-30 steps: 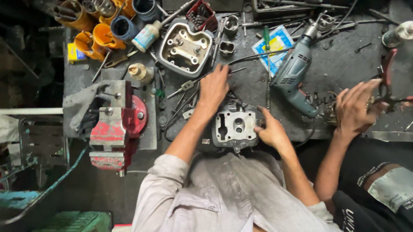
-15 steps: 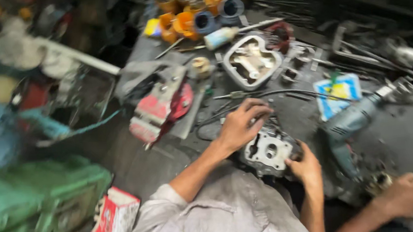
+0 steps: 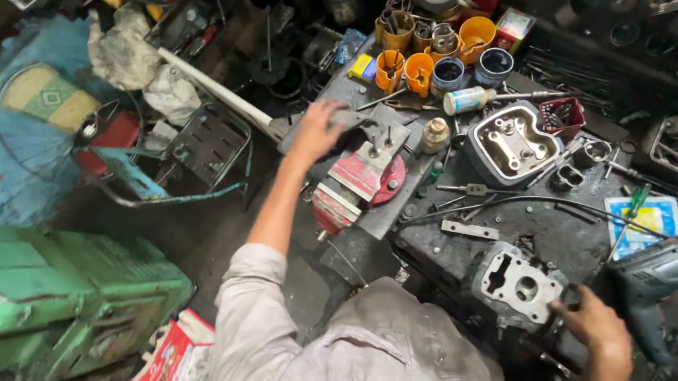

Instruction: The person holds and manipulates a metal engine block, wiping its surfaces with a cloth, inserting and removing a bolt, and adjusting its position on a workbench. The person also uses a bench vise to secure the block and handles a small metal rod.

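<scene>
While the left hand was laid, fingers curled, on a grey rag just beyond the red vise, the right hand was clamped loosely on the near right edge of the metal engine block at the near side of the bench. A firmer hold on the block would have been wise before the rag was pulled free. One vise, one blue drill, one valve cover and roughly five orange cups were counted.

left hand on grey rag, right hand gripping cylinder head
</scene>
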